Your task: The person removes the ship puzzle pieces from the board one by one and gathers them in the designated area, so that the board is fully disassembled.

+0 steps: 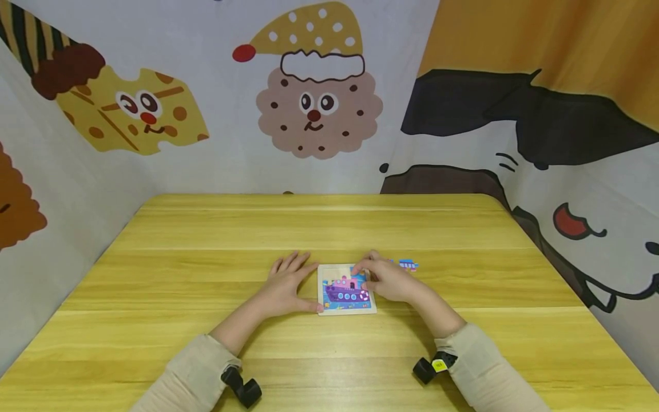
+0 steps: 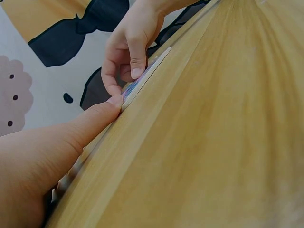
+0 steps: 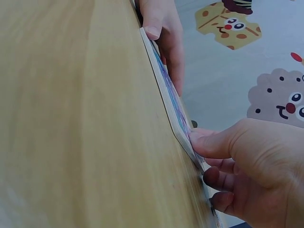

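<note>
A square jigsaw puzzle (image 1: pixel 347 303) in a pale wooden frame lies flat on the table, showing a purple and pink ship on blue water. Bare wood shows along its upper left part. My left hand (image 1: pixel 288 289) rests at the puzzle's left side with fingers spread, its thumb touching the lower left corner. Over the upper right of the frame, my right hand (image 1: pixel 388 278) pinches a blue puzzle piece (image 1: pixel 362 273) between thumb and index finger; the hand covers part of it. In the right wrist view the right thumb (image 3: pixel 211 144) lies at the frame's edge.
Loose puzzle pieces (image 1: pixel 408 264) lie on the table just beyond the right hand, partly hidden by it. The yellow wooden table (image 1: pixel 329 366) reaches back to a curtain (image 1: pixel 206 171) printed with cartoon figures. Both wrists wear small black cameras.
</note>
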`<state>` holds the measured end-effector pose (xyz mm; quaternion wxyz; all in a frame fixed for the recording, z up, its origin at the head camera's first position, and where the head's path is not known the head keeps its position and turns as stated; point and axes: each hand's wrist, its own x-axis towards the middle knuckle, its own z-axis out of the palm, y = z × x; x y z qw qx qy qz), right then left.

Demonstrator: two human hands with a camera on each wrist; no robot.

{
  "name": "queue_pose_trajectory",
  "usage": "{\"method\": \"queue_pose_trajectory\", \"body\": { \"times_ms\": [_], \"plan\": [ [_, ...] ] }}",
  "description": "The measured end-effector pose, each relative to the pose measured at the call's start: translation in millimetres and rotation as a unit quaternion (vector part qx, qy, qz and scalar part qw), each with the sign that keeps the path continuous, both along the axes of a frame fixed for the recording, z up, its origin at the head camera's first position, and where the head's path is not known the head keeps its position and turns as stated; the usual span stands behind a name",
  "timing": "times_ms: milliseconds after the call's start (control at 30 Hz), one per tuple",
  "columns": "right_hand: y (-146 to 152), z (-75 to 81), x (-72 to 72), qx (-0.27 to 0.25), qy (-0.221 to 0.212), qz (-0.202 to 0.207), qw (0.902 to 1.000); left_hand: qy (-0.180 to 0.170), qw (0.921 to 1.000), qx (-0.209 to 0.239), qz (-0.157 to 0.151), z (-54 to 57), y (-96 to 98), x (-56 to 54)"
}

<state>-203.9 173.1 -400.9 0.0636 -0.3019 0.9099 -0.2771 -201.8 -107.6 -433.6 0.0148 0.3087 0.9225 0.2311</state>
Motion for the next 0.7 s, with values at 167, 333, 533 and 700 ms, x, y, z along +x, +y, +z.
{"method": "queue_pose_trajectory", "body": {
  "times_ms": [167,333,533,700],
  "plan": [
    [-4.3,-2.5,0.5,0.0,0.011,0.003,0.9999,0.002,1.0,-0.003,0.0,0.2,0.1,0.3],
    [-9.7,-2.2,3.6,0.015,0.042,0.01,0.9989,0.001,1.0,-0.002,0.0,0.6,0.2,0.4],
    [-6.8,-1.9,1.4,0.007,0.039,0.008,0.9992,0.002,1.0,-0.002,0.0,1.3,0.4,0.3],
    [-7.0,-1.5,1.7,0.006,0.03,0.0,0.9995,-0.002,1.0,-0.002,-0.002,1.6,0.5,0.9]
  ]
}}
